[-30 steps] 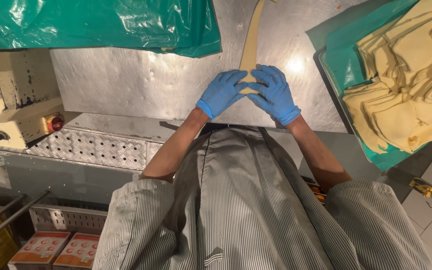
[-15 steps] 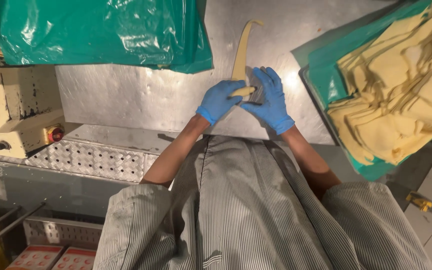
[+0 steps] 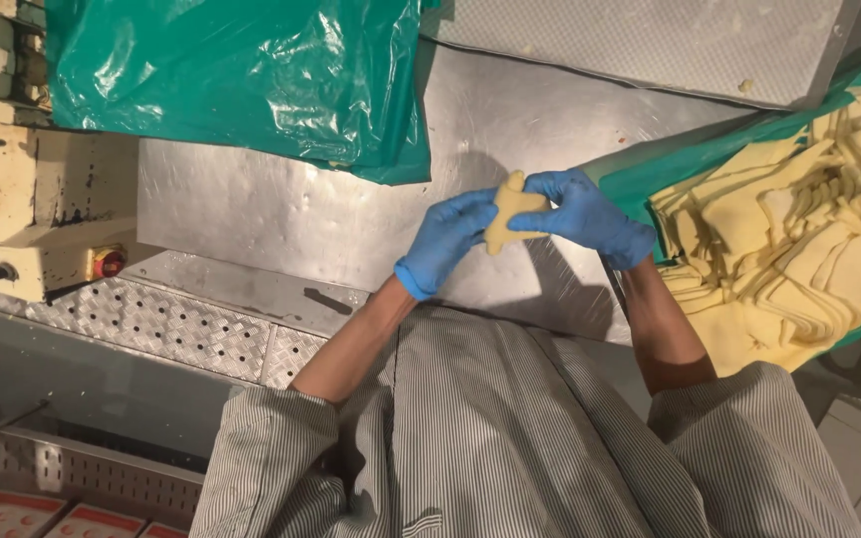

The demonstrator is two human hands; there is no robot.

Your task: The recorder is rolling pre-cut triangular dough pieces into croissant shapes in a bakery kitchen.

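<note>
Above the steel worktop, left hand and right hand each close their grip on the folded dough piece.

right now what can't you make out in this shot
- Head view: most of the dough piece, covered by the left hand and right hand.
- Head view: how far the pile of dough sheets extends, cut off by the right edge.
- Head view: the cream machine, cut off at the left edge.
</note>
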